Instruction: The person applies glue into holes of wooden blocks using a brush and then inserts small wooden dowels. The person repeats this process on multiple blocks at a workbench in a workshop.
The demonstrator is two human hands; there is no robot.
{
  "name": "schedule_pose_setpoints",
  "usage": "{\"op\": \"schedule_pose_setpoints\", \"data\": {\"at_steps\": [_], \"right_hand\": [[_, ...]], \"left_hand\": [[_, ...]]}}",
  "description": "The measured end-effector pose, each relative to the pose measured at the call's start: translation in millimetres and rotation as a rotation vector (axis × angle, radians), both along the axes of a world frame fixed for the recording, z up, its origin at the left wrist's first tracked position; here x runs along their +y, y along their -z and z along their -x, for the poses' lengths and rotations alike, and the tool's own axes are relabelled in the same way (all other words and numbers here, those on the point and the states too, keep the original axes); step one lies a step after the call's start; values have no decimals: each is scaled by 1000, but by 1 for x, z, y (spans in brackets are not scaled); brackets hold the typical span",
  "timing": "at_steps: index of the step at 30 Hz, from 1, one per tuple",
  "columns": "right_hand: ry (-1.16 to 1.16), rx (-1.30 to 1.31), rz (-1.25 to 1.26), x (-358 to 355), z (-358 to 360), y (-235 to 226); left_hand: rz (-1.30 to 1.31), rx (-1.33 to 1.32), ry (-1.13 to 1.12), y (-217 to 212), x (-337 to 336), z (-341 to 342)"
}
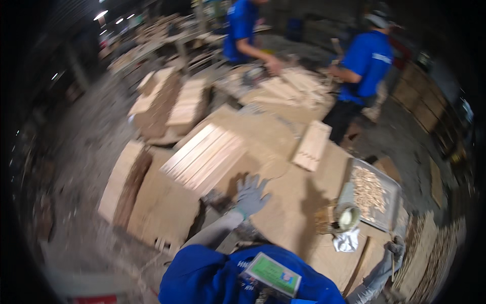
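My left hand [251, 195], in a grey glove, is open with fingers spread over the brown work table [276, 202]. Just beyond it to the left lies a row of pale wooden strips [205, 157] side by side. My right hand [395, 251], also gloved, is at the table's right edge with curled fingers, and a thin stick [393, 269] shows below them. Nearby are a round pot [347, 217] with white contents, a crumpled white cloth [347, 240] and a grey tray [392, 200] of small wood pieces. A pale wooden block [312, 146] with a zigzag end lies farther off.
Two people in blue shirts [372, 53] stand across the table by a heap of wooden pieces [296, 86]. Stacked boards [121, 182] are at the left, with more bundles [190, 101] behind. Rough wood stacks [430, 248] border the right side.
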State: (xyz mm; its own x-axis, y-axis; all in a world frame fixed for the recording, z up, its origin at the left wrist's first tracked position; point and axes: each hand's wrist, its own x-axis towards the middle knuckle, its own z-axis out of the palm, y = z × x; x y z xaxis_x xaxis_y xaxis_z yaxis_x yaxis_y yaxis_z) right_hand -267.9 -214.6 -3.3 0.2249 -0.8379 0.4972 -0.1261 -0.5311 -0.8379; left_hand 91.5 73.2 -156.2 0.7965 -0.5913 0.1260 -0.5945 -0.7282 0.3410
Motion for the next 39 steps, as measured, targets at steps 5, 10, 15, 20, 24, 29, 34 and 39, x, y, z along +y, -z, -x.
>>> {"op": "schedule_pose_setpoints", "data": {"at_steps": [5,10,15,20,24,29,34,39], "right_hand": [[-171,-74,72,7,-43,-18],[-163,-7,51,18,-67,-38],[-226,4,44,19,-78,-44],[-267,19,25,25,-88,-48],[-271,32,14,25,-84,-47],[-276,49,5,27,-83,-51],[-327,51,-93,15,-73,-44],[-309,59,59,49,-79,-73]], "left_hand": [[27,-74,-190,-14,57,26],[220,-315,-789,-10,93,34],[1817,526,-985,25,171,-30],[1724,786,-847,52,195,-47],[1290,773,-969,62,192,-45],[1045,847,-761,33,176,-21],[755,1027,-377,-11,202,-46],[416,956,-204,-19,194,-94]]}}
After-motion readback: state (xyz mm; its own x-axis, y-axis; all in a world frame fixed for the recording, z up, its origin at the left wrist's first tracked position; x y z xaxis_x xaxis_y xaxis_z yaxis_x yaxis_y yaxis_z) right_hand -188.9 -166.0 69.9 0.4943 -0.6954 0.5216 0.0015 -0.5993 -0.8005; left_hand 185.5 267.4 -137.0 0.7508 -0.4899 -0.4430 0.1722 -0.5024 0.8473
